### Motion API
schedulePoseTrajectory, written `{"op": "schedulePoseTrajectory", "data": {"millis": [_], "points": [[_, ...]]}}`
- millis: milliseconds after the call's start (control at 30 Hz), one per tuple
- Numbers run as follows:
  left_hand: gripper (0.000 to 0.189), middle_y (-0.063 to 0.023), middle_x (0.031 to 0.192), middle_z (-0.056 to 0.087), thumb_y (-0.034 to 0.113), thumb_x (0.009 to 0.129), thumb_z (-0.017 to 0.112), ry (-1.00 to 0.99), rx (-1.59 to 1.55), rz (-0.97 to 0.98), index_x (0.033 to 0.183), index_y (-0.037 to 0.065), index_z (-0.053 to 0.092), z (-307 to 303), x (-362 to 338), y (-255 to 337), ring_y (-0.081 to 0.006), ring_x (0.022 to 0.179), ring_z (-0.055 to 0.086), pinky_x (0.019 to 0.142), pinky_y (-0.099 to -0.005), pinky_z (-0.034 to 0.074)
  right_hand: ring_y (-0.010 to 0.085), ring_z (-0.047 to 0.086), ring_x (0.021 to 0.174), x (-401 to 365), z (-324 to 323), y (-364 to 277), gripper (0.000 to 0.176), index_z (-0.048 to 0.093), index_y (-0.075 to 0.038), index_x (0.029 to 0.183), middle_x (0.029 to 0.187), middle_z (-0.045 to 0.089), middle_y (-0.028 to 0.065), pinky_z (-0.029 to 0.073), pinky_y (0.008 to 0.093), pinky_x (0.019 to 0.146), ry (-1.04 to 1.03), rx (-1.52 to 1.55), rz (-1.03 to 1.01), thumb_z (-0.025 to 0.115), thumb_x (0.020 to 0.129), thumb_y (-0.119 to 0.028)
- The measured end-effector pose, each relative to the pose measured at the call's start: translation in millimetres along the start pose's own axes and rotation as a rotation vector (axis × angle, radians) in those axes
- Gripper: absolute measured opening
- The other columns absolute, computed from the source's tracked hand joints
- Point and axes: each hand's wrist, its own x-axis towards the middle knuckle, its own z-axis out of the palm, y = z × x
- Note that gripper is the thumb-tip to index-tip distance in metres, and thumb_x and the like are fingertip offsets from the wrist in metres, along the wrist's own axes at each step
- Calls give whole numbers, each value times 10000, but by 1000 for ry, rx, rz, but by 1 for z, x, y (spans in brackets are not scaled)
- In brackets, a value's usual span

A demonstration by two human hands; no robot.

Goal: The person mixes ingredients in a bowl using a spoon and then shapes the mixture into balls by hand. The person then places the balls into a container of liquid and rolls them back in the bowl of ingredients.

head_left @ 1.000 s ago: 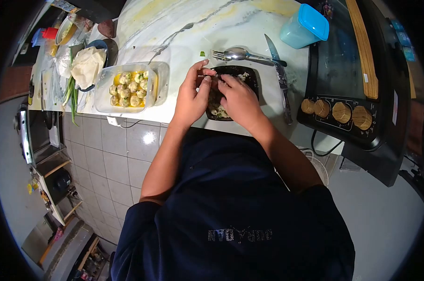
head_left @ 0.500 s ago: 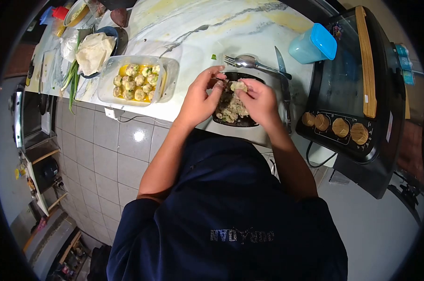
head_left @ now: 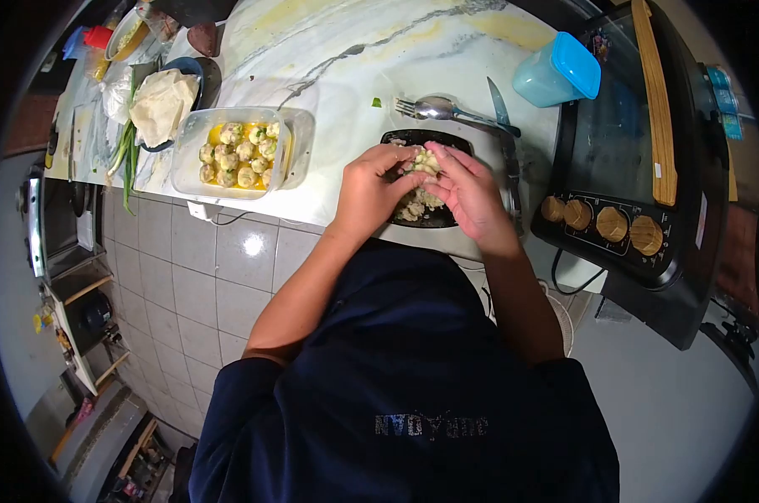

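In the middle of the frame, the left hand and right hand hold one dumpling over a black tray. Both grips pinch it.

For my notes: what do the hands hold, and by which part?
The left hand and right hand hold one dumpling by its sides, over the black tray.

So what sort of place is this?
Probably a home kitchen: a marbled counter with a clear container of dumplings, a knobbed oven beside it, and the left hand and right hand pinching a dumpling over a black tray.
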Motion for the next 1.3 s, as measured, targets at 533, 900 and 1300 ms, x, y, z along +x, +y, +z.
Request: {"op": "schedulePoseTrajectory", "data": {"millis": [533,900,1300], "points": [[273,-113,984,695,76,775,761,-117,-34,-8,1036,15,704,-11,1,3,-174,863,667,787,-283,523,140,616,1002,-4,-11,1,337,555,27,1221,1111,625,77,505,285,898,-140,-85,-26,602,936,-146],[279,-132,1014,704,41,737,762,45,23,153,1009,17,706,2,-3,4,-250,898,694,777,-306,550,157,642,949,-6,2,6,254,587,9,1119,1042,648,84,503,253,834,-47,-34,-7,623,919,-144],[242,-124,932,711,12,714,764,88,90,188,951,21,715,6,-6,-3,-254,817,697,709,-304,555,67,577,892,-5,3,12,382,512,62,1259,1004,628,45,476,222,785,-76,-216,-129,562,966,-177]]}}
